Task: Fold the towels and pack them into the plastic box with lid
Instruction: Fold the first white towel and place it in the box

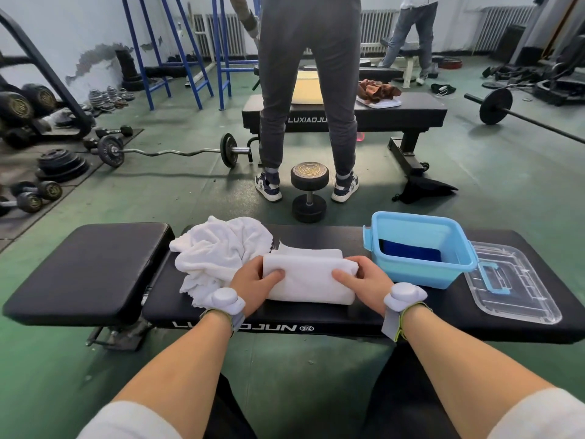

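A folded white towel [308, 277] lies on the black bench [95, 267] in front of me. My left hand [253, 282] grips its left end and my right hand [364, 280] grips its right end, thumbs on top. A crumpled white towel [215, 248] is heaped just to the left, touching the folded one. To the right stands the light blue plastic box [421, 270], open, with a folded dark blue towel [408, 250] at its bottom. The clear lid [519, 299] with a blue clip lies flat on the bench, right of the box.
A dumbbell [309, 191] stands on the green floor just beyond the bench. A person in grey trousers [304, 90] stands behind it, facing a second bench [411, 112] that carries a brown cloth. A barbell [171, 151] and weights lie at the left.
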Demonstrator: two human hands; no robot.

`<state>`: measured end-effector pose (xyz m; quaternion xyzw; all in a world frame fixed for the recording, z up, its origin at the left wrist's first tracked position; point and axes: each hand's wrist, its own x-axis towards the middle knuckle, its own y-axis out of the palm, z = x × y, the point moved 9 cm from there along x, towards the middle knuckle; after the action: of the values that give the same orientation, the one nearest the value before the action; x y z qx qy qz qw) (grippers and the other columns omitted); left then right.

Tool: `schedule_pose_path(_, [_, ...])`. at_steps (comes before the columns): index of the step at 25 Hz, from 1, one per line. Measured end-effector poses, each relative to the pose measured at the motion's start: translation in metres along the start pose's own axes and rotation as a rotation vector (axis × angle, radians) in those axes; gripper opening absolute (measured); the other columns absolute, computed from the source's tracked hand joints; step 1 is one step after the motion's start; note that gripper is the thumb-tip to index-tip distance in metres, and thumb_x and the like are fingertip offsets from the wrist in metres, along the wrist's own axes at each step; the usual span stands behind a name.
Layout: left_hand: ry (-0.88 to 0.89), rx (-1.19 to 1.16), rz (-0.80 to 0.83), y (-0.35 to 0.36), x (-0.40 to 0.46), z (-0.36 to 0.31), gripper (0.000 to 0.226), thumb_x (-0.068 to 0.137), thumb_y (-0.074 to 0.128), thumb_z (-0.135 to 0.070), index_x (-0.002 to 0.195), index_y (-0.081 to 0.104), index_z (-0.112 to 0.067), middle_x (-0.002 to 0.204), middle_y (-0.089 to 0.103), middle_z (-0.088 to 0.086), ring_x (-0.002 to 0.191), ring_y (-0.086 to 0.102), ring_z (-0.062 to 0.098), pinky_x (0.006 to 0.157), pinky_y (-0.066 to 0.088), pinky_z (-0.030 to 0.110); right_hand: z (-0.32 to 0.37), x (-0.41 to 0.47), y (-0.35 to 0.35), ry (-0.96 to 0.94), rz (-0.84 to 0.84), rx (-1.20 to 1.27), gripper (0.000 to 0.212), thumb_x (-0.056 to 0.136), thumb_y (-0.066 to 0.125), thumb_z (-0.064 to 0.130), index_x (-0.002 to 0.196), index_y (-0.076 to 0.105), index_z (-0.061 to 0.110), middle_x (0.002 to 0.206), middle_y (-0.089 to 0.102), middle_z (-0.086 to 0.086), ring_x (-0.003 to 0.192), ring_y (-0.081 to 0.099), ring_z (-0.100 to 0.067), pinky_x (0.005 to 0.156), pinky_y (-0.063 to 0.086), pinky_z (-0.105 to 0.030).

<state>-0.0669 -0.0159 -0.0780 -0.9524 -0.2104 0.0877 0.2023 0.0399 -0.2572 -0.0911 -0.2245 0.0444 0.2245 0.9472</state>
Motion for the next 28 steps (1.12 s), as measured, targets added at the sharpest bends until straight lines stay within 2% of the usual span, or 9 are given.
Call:
schedule_pose_path(3, [-0.023,0.188,-0.061,0.002,0.0,-0.003,0.023,0.089,0.061,-0.041,0.083,0.055,-0.02,0.08,0.063,-0.003,0.083,0.06,0.025,0.073,0.046,0.035,-0.004,0.0,0.006,0.036,0.023,-0.124,0.055,0.077,0.074,0.05,0.122,0.054,0.025,0.109,0.066,0.008,0.1,0.064,-0.014,0.084,0.05,-0.028])
schedule_pose_path(9, [-0.176,0.415,-0.024,0.012,0.009,0.022,0.044,0.095,0.044,-0.053,0.098,0.048,-0.009,0.108,0.064,0.017,0.094,0.058,0.032,0.079,0.041,0.036,0.007,0.009,0.011,0.121,-0.019,-0.301,0.058,0.096,0.043,0.051,0.144,0.034,0.019,0.142,0.052,-0.005,0.129,0.051,-0.027,0.108,0.037,-0.036])
schedule_pose_path(12, [-0.213,0.416,-0.038,0.011,0.011,0.028,0.051,0.097,0.042,-0.052,0.112,0.05,-0.005,0.116,0.062,0.018,0.106,0.058,0.036,0.081,0.039,0.035,0.01,0.011,0.021,0.127,0.025,-0.289,0.061,0.097,0.042,0.05,0.147,0.029,0.017,0.146,0.048,-0.006,0.132,0.048,-0.027,0.111,0.034,-0.037])
schedule_pose_path(14, [-0.216,0.418,-0.046,0.011,0.014,0.031,0.05,0.097,0.04,-0.053,0.111,0.049,-0.006,0.114,0.063,0.018,0.104,0.059,0.035,0.08,0.04,0.036,0.011,0.014,0.023,0.103,0.03,-0.314,0.057,0.099,0.041,0.046,0.147,0.027,0.017,0.145,0.048,-0.008,0.13,0.049,-0.029,0.109,0.035,-0.037])
schedule_pose_path(17, [-0.197,0.39,-0.078,0.012,0.013,0.025,0.046,0.098,0.04,-0.049,0.113,0.047,-0.007,0.112,0.064,0.019,0.1,0.06,0.036,0.079,0.042,0.037,0.014,0.015,0.023,0.071,-0.042,-0.286,0.056,0.1,0.042,0.039,0.148,0.027,0.014,0.147,0.043,-0.012,0.131,0.046,-0.031,0.105,0.036,-0.034])
schedule_pose_path(19, [-0.157,0.357,-0.158,0.007,0.012,0.018,0.045,0.098,0.043,-0.043,0.129,0.045,-0.01,0.123,0.059,0.017,0.11,0.057,0.035,0.087,0.042,0.037,0.017,0.015,0.023,0.042,-0.099,-0.402,0.057,0.099,0.043,0.04,0.149,0.027,0.016,0.15,0.034,-0.012,0.134,0.039,-0.031,0.108,0.036,-0.039])
schedule_pose_path(22, [0.111,0.544,-0.321,-0.001,0.006,-0.009,0.047,0.097,0.04,-0.041,0.137,0.048,-0.018,0.134,0.054,0.007,0.123,0.05,0.029,0.099,0.042,0.039,0.027,0.013,0.027,-0.121,-0.135,-0.682,0.054,0.098,0.039,0.044,0.15,0.027,0.031,0.158,0.017,-0.006,0.145,0.018,-0.029,0.114,0.03,-0.045])
schedule_pose_path(25, [0.373,0.778,-0.095,0.037,0.0,-0.022,0.061,0.091,0.021,-0.052,0.139,0.048,-0.028,0.149,0.046,-0.004,0.138,0.042,0.02,0.112,0.033,0.038,0.032,0.011,0.051,-0.296,-0.006,-0.812,0.049,0.101,0.029,0.047,0.149,0.027,0.039,0.163,0.009,0.003,0.151,0.002,-0.021,0.122,0.011,-0.046])
schedule_pose_path(28, [0.37,0.933,0.123,0.068,-0.002,-0.006,0.075,0.085,0.001,-0.06,0.151,0.026,-0.032,0.163,0.016,-0.01,0.151,0.01,0.013,0.123,0.006,0.032,0.012,0.012,0.065,-0.229,0.111,-0.87,0.052,0.1,0.021,0.051,0.151,0.022,0.04,0.164,0.005,0.01,0.152,-0.004,-0.014,0.123,0.002,-0.045])
